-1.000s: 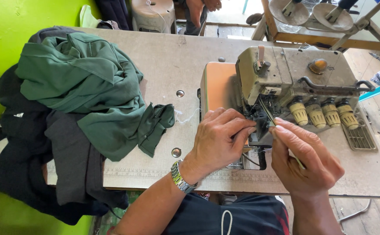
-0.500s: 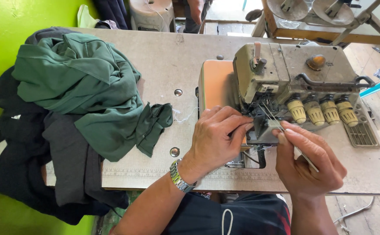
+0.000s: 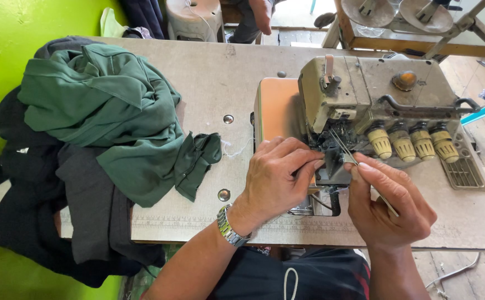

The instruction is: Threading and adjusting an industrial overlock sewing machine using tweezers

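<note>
The overlock sewing machine [image 3: 375,105] sits on the right half of the worktable [image 3: 237,72], and we find both hands at work in its needle area. The right hand [image 3: 389,208] pinches a pair of slim tweezers [image 3: 359,164], thumb and fingers closed narrowly on the shaft, with the tips angled up and left into the dark recess below the machine head. The left hand [image 3: 278,175] rests against the front of the machine, fingers curled and pressed toward the same recess; we cannot tell whether it pinches a thread end or merely steadies the parts, as the fingertips hide the contact. A metal wristwatch [image 3: 230,228] is on the left wrist.

We judge the step in hand to be threading, or freeing a thread, at the needle or looper, with the tweezers already at the point of work. The next move calls for a fine, steady advance of the tweezer tips, with the left hand holding still so the opening remains visible.

Four cream tension knobs [image 3: 411,143] line the machine's front. A heap of green cloth [image 3: 114,116] lies over dark garments [image 3: 59,211] on the left of the table, well apart from the hands. Another person's legs [image 3: 250,14] show beyond the far edge.
</note>
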